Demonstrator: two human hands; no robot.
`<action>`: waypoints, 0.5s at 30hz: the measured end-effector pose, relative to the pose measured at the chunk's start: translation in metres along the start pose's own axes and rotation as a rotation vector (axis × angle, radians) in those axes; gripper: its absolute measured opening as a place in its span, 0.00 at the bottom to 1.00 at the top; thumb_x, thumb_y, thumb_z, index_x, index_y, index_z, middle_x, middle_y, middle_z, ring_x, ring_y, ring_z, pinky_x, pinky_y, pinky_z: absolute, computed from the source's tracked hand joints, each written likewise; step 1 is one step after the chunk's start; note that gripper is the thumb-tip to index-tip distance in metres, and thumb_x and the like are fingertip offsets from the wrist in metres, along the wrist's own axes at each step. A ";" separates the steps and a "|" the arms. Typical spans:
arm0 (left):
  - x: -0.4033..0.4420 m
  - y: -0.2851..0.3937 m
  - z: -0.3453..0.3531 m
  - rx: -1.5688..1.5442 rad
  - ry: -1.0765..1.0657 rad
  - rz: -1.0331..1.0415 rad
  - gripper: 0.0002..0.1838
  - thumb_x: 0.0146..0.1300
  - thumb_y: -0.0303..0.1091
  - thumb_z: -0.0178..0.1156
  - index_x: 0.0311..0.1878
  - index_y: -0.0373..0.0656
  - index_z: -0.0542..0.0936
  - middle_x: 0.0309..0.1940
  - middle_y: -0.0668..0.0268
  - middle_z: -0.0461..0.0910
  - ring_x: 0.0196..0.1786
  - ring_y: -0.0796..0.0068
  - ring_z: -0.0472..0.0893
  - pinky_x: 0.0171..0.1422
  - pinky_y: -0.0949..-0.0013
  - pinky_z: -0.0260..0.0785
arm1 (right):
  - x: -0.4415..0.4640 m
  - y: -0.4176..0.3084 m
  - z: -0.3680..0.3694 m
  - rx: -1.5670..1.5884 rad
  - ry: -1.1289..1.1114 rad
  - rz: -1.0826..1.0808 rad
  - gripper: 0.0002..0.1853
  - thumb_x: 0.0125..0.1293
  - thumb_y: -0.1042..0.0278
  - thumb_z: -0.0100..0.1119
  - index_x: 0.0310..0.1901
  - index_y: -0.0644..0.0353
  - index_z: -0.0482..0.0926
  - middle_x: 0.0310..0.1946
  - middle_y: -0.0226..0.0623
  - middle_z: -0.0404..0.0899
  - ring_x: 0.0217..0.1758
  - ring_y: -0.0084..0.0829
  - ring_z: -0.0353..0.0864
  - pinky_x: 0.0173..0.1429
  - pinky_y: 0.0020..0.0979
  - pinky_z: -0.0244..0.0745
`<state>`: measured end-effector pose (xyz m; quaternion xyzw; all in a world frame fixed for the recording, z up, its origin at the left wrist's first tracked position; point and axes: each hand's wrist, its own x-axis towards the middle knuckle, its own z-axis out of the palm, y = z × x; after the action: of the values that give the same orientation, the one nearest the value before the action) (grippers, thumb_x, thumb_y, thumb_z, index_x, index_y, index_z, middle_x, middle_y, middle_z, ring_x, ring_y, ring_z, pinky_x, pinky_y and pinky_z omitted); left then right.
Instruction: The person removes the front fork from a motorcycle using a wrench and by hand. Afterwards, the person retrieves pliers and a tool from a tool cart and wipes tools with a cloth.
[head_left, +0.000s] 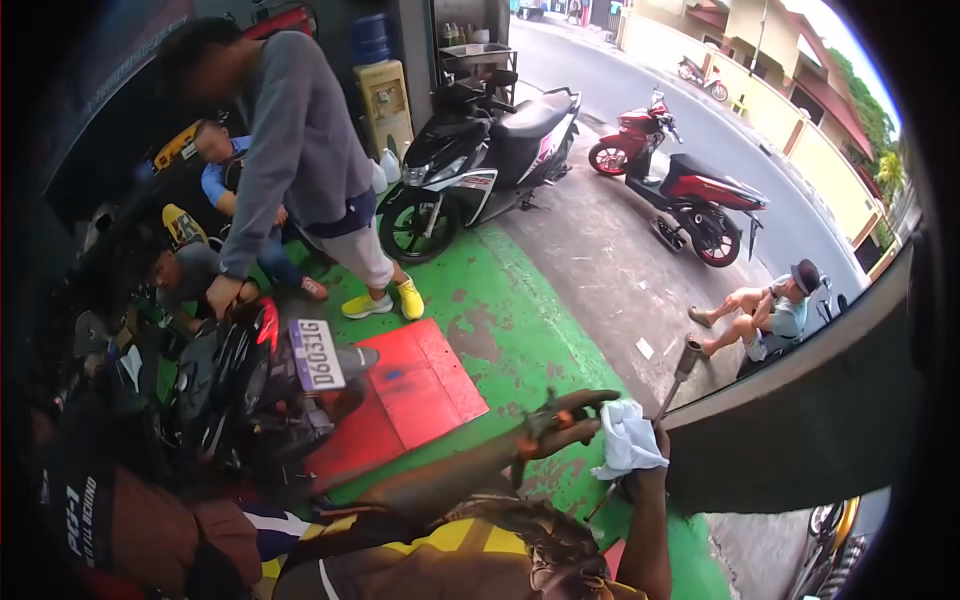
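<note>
My left hand (560,425) reaches in from the left with its fingers stretched apart, holding nothing. The fingertips point toward a crumpled white cloth (630,440) and come close to it. My right hand (645,470) is closed around that cloth and a long thin metal rod (668,398). The rod slants up to the right and ends in a thicker cylindrical head. Its lower end shows below the cloth. Most of the right hand's fingers are hidden by the cloth.
A motorcycle (250,390) stands by a red platform (425,385) at left, with a person (310,130) leaning over it and two people low behind. A black scooter (480,160) and a red scooter (680,185) are parked beyond. Another person (785,310) sits at right beside a dark panel (800,410).
</note>
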<state>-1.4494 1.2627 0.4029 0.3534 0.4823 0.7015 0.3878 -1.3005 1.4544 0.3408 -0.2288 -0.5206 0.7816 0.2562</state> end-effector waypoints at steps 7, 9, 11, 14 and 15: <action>0.258 0.000 -0.044 0.434 0.075 0.316 0.16 0.62 0.31 0.69 0.51 0.38 0.79 0.49 0.60 0.76 0.45 0.68 0.80 0.47 0.68 0.74 | 0.215 -0.062 0.005 0.044 -0.171 0.086 0.17 0.66 0.69 0.61 0.55 0.65 0.78 0.48 0.36 0.83 0.47 0.26 0.82 0.52 0.31 0.79; 0.331 -0.013 -0.076 0.445 0.193 0.399 0.11 0.63 0.29 0.68 0.47 0.38 0.79 0.50 0.60 0.75 0.45 0.72 0.78 0.48 0.70 0.72 | 0.277 -0.074 0.009 0.030 -0.036 -0.030 0.19 0.66 0.68 0.61 0.56 0.66 0.77 0.50 0.37 0.82 0.51 0.27 0.81 0.55 0.32 0.78; 0.397 -0.005 -0.105 0.361 0.285 0.405 0.08 0.65 0.27 0.66 0.45 0.39 0.78 0.51 0.61 0.74 0.46 0.76 0.76 0.49 0.72 0.70 | 0.350 -0.069 -0.008 0.107 -0.058 -0.118 0.18 0.68 0.68 0.59 0.57 0.66 0.76 0.49 0.38 0.82 0.51 0.27 0.81 0.55 0.32 0.77; 0.495 0.018 -0.143 0.304 0.345 0.424 0.09 0.65 0.25 0.65 0.46 0.39 0.78 0.53 0.63 0.74 0.47 0.75 0.75 0.50 0.71 0.69 | 0.468 -0.090 -0.018 0.093 0.015 -0.116 0.16 0.73 0.65 0.57 0.57 0.65 0.76 0.44 0.33 0.82 0.40 0.20 0.80 0.41 0.24 0.75; 0.523 0.029 -0.153 0.326 0.378 0.389 0.09 0.65 0.24 0.65 0.46 0.39 0.78 0.55 0.62 0.74 0.49 0.74 0.75 0.51 0.72 0.69 | 0.509 -0.100 -0.022 0.078 0.012 -0.057 0.16 0.74 0.63 0.57 0.56 0.63 0.76 0.40 0.28 0.82 0.31 0.12 0.73 0.30 0.18 0.65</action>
<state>-1.8237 1.6571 0.4508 0.3597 0.5753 0.7293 0.0883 -1.6594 1.8276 0.3796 -0.2081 -0.4945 0.7924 0.2903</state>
